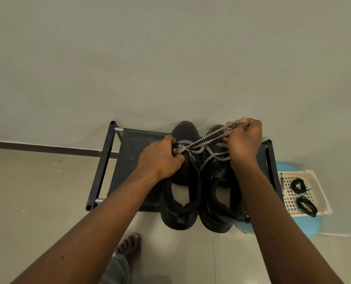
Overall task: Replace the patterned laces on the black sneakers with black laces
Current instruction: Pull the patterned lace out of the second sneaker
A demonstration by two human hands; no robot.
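Note:
Two black sneakers stand side by side on a low dark rack (129,152), the left sneaker (179,210) and the right sneaker (217,214) with heels toward me. A black-and-white patterned lace (206,147) stretches between my hands above the shoes. My left hand (161,158) grips the left sneaker's tongue area where the lace runs in. My right hand (244,140) is fisted round several strands of the lace, raised over the right sneaker's toe. Two coiled black laces (302,196) lie on a white perforated tray (289,203) to the right.
The rack stands against a pale wall, with black corner posts (112,124) and metal rods. The tray rests on a light blue stool (307,226) right of the rack. My bare foot (129,248) stands on the tiled floor below the shoes.

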